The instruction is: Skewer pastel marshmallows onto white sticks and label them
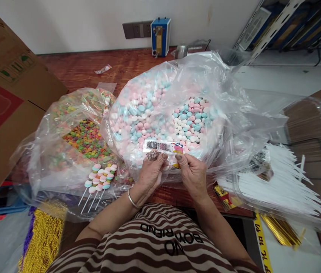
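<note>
Both my hands meet in front of a big clear bag of pink, white and blue candies (149,110). My left hand (151,172) pinches the lower edge of a small printed clear packet (163,146); something whitish shows under its fingers, too small to name. Thumb and fingers of my right hand (193,174) grip the same packet near its right end. Left of my hands, several candy skewers (102,178) on white sticks lie on plastic. Behind them is an open bag of colourful ring-shaped pieces (89,138).
A cardboard box (9,87) stands at the left. White sticks (285,182) fill a clear tray at the right. A blue device (160,37) is by the wall. Gold ties (282,229) lie lower right, gold strands (45,235) lower left.
</note>
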Tool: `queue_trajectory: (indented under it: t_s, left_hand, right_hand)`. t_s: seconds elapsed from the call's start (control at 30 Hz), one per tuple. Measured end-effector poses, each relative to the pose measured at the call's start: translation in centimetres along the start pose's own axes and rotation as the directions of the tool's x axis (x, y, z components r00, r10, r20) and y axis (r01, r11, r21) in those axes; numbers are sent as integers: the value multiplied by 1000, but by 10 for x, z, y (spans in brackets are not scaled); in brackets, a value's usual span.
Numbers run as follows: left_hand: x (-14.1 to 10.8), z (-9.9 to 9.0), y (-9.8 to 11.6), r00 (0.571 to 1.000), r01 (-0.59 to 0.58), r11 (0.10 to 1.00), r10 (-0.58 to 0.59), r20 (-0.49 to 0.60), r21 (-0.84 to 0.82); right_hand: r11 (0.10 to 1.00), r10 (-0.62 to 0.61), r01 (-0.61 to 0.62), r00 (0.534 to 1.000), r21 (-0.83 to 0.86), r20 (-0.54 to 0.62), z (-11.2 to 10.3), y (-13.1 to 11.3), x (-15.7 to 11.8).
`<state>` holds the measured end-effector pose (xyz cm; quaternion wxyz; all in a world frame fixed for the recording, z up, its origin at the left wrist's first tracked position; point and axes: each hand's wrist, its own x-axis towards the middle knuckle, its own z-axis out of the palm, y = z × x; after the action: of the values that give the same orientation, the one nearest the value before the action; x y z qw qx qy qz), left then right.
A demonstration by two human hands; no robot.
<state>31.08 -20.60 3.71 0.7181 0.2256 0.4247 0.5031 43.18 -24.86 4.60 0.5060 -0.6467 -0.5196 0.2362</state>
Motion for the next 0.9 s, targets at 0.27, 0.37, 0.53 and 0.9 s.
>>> queue_trajectory:
  t_s: [0.27, 0.37, 0.53, 0.9]
  left_hand:
    - [0, 2, 1, 995, -62, 998, 60, -79, -18]
    - [0, -3, 4, 998, -56, 998, 56, -38, 17]
    - [8, -12, 9, 992, -110, 994, 111, -62, 16]
    - [7, -11, 7, 986, -154, 986, 158, -58, 69]
  right_hand:
    - [911, 140, -202, 972, 360, 191, 4, 3, 0]
    - [943, 136, -173, 980, 284, 144, 1, 4, 0]
    - [975, 100, -121, 988, 185, 118, -5, 2, -1]
    - [904, 189, -243, 965, 351, 180, 2, 6, 2]
